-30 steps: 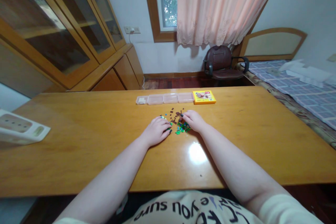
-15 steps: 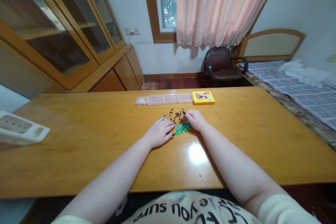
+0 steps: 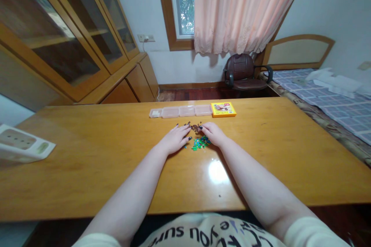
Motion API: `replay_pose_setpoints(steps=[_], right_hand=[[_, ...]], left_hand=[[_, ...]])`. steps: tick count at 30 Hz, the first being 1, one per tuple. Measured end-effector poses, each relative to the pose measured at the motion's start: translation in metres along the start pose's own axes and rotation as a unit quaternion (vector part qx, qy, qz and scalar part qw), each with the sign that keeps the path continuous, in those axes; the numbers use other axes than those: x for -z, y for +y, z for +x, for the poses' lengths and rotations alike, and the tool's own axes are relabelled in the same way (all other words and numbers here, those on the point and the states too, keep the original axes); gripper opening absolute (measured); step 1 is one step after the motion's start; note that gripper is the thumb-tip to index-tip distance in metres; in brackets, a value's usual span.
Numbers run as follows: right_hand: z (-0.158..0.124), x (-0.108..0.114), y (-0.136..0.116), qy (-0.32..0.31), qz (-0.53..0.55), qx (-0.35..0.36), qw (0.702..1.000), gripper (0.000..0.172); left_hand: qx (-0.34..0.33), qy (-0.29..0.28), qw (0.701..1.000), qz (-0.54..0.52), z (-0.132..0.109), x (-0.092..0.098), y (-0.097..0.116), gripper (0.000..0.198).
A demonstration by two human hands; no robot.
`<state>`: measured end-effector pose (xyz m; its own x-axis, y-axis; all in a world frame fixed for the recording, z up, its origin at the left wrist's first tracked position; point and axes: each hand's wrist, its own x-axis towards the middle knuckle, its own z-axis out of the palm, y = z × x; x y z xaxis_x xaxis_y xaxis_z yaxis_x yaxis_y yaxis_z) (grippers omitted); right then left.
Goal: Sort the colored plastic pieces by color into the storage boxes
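Note:
A small heap of tiny green, blue and brown building pieces (image 3: 199, 142) lies on the wooden table (image 3: 87, 150) between my hands. My left hand (image 3: 174, 139) lies flat on the table, fingers spread, its tips reaching over the brown pieces (image 3: 193, 126). My right hand (image 3: 211, 132) rests palm down on the right side of the heap, fingers curled over some pieces; whether it holds any is hidden. Just beyond stand a clear plastic tray (image 3: 181, 111) with several compartments and a yellow box (image 3: 223, 109).
A white plastic item (image 3: 21, 147) sits at the table's left edge. Behind the table are a brown office chair (image 3: 245, 73), a bed (image 3: 333, 100) on the right, a glass-door wooden cabinet (image 3: 72, 38) on the left and a pink curtain (image 3: 237, 7).
My left hand has slid forward and to the right, its fingers stretching over the brown pieces. My right hand has stayed on the heap. The view has tilted slightly.

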<state>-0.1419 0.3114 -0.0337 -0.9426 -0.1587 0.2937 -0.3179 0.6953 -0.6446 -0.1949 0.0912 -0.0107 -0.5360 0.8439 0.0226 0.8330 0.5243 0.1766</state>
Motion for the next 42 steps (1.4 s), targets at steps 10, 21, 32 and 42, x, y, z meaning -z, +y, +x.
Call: replay_pose_setpoints(steps=[10, 21, 32, 42], right_hand=[[-0.005, 0.002, -0.009, -0.017, 0.038, 0.003, 0.999, 0.039], [-0.005, 0.001, -0.009, -0.015, 0.000, -0.038, 0.999, 0.041], [-0.006, 0.000, -0.006, -0.012, 0.006, -0.020, 1.000, 0.041], [-0.006, -0.001, -0.007, -0.008, 0.008, -0.025, 1.000, 0.040]], left_hand=[[-0.057, 0.060, 0.996, 0.017, -0.011, 0.001, 0.030, 0.028], [-0.105, 0.069, 0.992, -0.031, -0.014, 0.001, 0.014, 0.026], [-0.144, 0.049, 0.987, -0.046, -0.013, -0.002, 0.009, 0.023], [-0.168, 0.032, 0.984, -0.059, -0.014, 0.000, 0.013, 0.028]])
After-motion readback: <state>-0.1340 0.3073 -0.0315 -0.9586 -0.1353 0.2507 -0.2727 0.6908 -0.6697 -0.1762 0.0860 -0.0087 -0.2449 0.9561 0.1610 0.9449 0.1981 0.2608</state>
